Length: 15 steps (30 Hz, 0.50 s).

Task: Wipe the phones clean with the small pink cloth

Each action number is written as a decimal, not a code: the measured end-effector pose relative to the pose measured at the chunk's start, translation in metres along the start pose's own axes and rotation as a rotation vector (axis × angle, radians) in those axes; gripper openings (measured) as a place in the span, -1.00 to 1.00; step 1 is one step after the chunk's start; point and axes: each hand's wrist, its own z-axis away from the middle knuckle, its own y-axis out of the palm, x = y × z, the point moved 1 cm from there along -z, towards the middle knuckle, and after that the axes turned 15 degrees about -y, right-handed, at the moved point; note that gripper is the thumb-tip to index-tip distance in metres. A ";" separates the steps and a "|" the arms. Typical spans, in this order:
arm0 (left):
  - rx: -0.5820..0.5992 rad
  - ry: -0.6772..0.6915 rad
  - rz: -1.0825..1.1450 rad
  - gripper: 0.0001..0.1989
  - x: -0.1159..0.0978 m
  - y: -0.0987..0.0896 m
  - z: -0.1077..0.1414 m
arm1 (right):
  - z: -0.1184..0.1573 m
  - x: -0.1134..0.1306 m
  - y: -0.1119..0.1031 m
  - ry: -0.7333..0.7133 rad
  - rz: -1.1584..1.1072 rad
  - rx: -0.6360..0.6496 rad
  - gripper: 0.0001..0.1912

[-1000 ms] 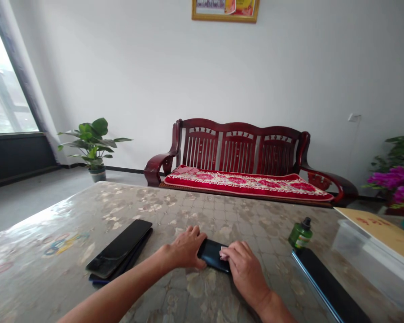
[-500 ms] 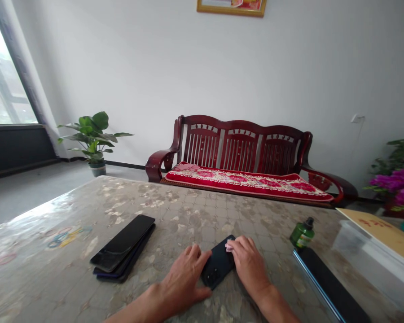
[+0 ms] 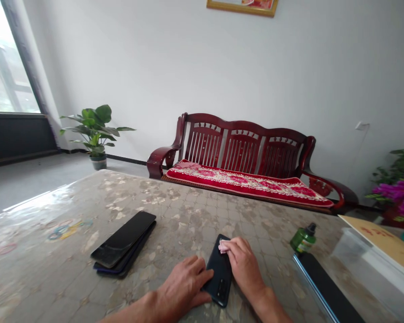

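Observation:
A dark smartphone (image 3: 218, 269) lies on the table with its back up and its camera bump toward me. My left hand (image 3: 185, 285) is closed on its left edge, index finger resting on the back and thumb low beside the corner. Between the fingers of my right hand (image 3: 244, 264) is a small folded pink cloth (image 3: 223, 246), pressed on the far end of the phone. To the left, a stack of phones (image 3: 126, 242) sits with a black screen on top.
At the right stand a green pump bottle (image 3: 303, 238), more stacked phones (image 3: 326, 287) and a clear plastic box (image 3: 366, 264) with a tan folder (image 3: 384, 237) on it. Coloured rubber bands (image 3: 65, 229) lie at the left. Beyond the table (image 3: 175, 224) is a wooden bench (image 3: 242, 148).
The phone has turned, its camera end swinging toward me and to the right. My right hand has shifted slightly left along it with the cloth. My left hand has moved slightly nearer me.

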 end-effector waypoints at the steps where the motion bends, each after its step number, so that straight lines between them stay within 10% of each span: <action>1: -0.003 -0.002 -0.006 -0.62 -0.001 0.000 0.000 | 0.000 0.003 -0.001 -0.005 0.017 0.018 -0.75; 8: -0.052 -0.005 -0.012 -0.71 -0.003 0.013 0.002 | 0.006 0.030 -0.017 -0.070 -0.044 0.220 -0.75; 15: -0.031 -0.027 -0.034 -0.77 -0.009 0.008 0.001 | -0.007 0.007 -0.023 0.007 0.025 0.244 -0.69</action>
